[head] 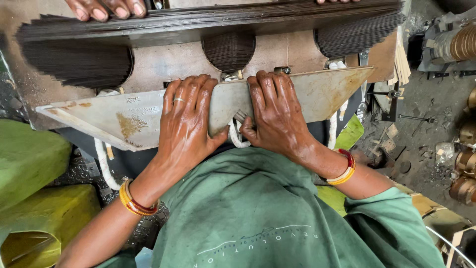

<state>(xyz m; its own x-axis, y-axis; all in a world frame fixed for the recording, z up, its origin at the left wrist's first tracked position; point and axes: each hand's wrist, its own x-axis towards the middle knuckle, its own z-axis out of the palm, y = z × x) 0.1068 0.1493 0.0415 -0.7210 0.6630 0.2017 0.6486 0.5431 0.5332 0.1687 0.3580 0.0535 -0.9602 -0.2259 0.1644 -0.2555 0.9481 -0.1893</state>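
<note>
1. Gritty dark workshop floor point(421, 99), scattered with scrap.
2. Rust-spotted grey steel plate point(124, 116) lies along the near edge of stacked thin dark metal laminations point(79, 62).
3. Left hand point(186, 121) and right hand point(277, 114) press flat on it, fingers spread, clasping nothing.

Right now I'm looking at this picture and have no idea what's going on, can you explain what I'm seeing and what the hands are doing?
This is a single view from a camera worn on a person's head, looking down over their green garment. Both of their own hands press flat on a rusty metal angle plate: the left hand and the right hand, side by side near its middle. Beyond the plate sit stacks of thin dark metal sheets, packed like pages. A white cord loops out between the hands. At the top edge, another person's fingers rest on the dark sheets. Copper-coloured coils lie at the right.
</note>
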